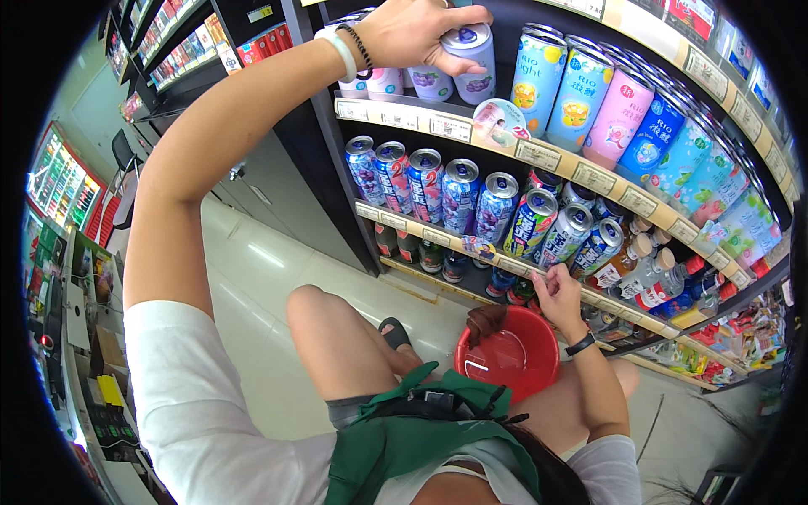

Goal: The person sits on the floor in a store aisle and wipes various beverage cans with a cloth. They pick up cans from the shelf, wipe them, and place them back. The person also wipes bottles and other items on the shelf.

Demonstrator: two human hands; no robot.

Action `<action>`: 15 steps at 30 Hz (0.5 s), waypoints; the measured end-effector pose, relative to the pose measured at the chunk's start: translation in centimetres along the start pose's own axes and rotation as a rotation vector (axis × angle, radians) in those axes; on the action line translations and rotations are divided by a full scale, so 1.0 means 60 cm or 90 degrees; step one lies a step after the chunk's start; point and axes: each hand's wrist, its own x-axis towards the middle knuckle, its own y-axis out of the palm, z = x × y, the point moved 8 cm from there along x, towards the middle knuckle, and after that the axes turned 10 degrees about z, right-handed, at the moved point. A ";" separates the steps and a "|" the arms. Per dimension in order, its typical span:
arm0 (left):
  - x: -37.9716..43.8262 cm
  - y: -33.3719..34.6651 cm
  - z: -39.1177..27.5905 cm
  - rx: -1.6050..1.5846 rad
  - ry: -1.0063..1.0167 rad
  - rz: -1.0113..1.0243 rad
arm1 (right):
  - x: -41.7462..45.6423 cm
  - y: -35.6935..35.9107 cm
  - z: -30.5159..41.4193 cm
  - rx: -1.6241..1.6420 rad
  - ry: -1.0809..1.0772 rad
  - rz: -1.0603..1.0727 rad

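My left hand (420, 35) is up at the top shelf, its thumb and fingers around the upper part of a pale purple drink can (475, 69) with grapes on it. More pale cans (431, 82) stand to its left, partly behind the hand. To its right are light blue RIO cans (538, 79) and a pink can (617, 117). My right hand (558, 291) is at the lower shelf's price rail (505, 260), fingers bent, below a blue and white can (565, 235); whether it touches the rail or pinches something small I cannot tell.
A red plastic basin (536, 353) of liquid stands on the floor between my legs, a brown cloth (486, 322) over its rim. Glass bottles (656, 278) stand at the right of the lower shelf. A grey cabinet (278, 183) is left of the shelves, and a counter (76, 315) lies far left.
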 end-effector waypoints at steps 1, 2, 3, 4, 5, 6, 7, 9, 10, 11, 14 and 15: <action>0.010 0.004 0.004 -0.034 -0.016 0.024 | 0.000 0.001 -0.003 -0.001 0.009 0.011; 0.015 0.006 0.007 -0.050 -0.015 0.031 | -0.001 0.004 -0.004 -0.003 0.018 0.022; 0.023 0.006 0.009 -0.066 -0.013 0.035 | -0.002 0.002 -0.005 -0.008 0.027 0.031; 0.031 0.008 0.011 -0.082 -0.011 0.038 | -0.003 0.001 0.001 -0.007 0.013 0.022; 0.041 0.013 0.013 -0.118 0.015 0.037 | -0.002 0.000 0.003 0.000 0.000 0.012; 0.046 0.015 0.021 -0.148 0.034 0.038 | -0.001 0.001 0.001 -0.001 -0.002 0.019; 0.051 0.023 0.029 -0.179 0.055 0.041 | -0.002 0.003 0.000 -0.002 -0.001 0.025; 0.071 0.032 0.022 -0.199 0.014 0.128 | -0.004 -0.006 -0.004 -0.011 0.013 0.012; 0.078 0.037 0.021 -0.216 0.019 0.145 | -0.006 -0.006 -0.002 -0.009 0.020 0.013; 0.085 0.044 0.026 -0.234 0.024 0.162 | -0.007 -0.006 -0.002 -0.007 0.027 0.015; 0.103 0.079 0.059 -0.238 -0.049 0.191 | -0.009 -0.003 -0.004 -0.017 0.007 0.018; 0.100 0.076 0.057 -0.206 -0.084 0.185 | -0.008 -0.002 -0.003 -0.015 0.008 0.018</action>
